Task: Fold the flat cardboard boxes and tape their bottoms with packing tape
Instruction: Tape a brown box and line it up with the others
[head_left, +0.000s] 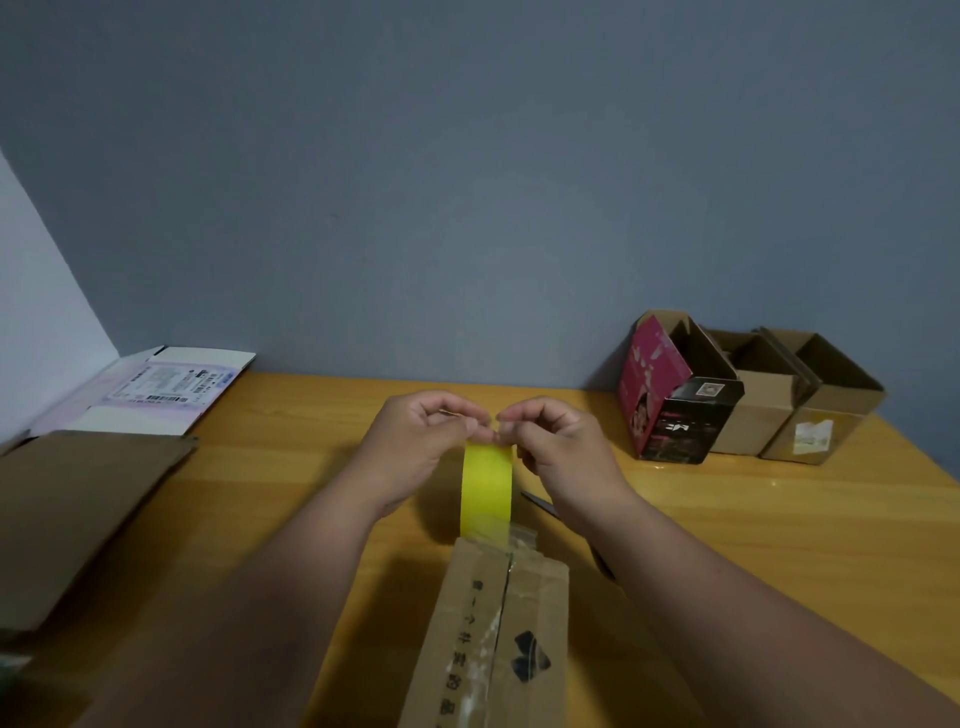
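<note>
While both hands met above the wooden table (727, 545), the left hand (421, 441) and right hand (561, 447) each had curled fingers pinching the top edge of a yellow tape strip (487, 488). It hung down to the far end of the brown cardboard box (493, 639) nearest the person. Flat cardboard (78, 514) lay at the left; three folded boxes (753, 400) stood by the wall at the right.
</note>
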